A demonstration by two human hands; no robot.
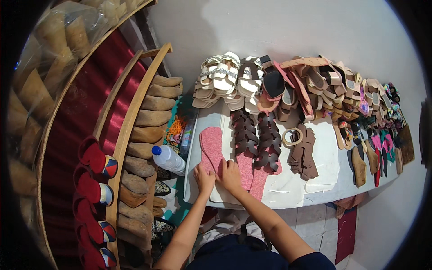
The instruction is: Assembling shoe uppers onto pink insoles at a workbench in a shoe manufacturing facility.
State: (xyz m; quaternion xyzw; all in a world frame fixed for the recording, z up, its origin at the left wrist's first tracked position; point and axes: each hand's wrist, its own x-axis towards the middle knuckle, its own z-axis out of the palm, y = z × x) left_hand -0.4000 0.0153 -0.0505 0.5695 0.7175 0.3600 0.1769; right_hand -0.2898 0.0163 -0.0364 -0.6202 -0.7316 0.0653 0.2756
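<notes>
A pink speckled shoe insole point(210, 140) lies on the table's left part, its heel end between my hands. My left hand point(205, 180) has its fingers closed at the insole's left edge. Across from it, my right hand point(230, 175) grips the other edge with bent fingers; the fingertips are partly hidden. Just right of my hands lie more pink insole pieces point(245, 173). Dark brown cut-out shoe uppers point(244, 132) rest in two overlapping rows above and on them. Further right are a roll of tape point(292, 137) and a stack of brown strap pieces point(304, 155).
White sandals point(225, 74) and pink and beige sandals point(324, 83) are piled along the table's back. Wooden shoe lasts point(358, 166) lie at the right. A blue-capped water bottle point(168, 159) stands by the left edge. Beyond it, a wooden rack point(130, 112) holds lasts and red shoes point(92, 189).
</notes>
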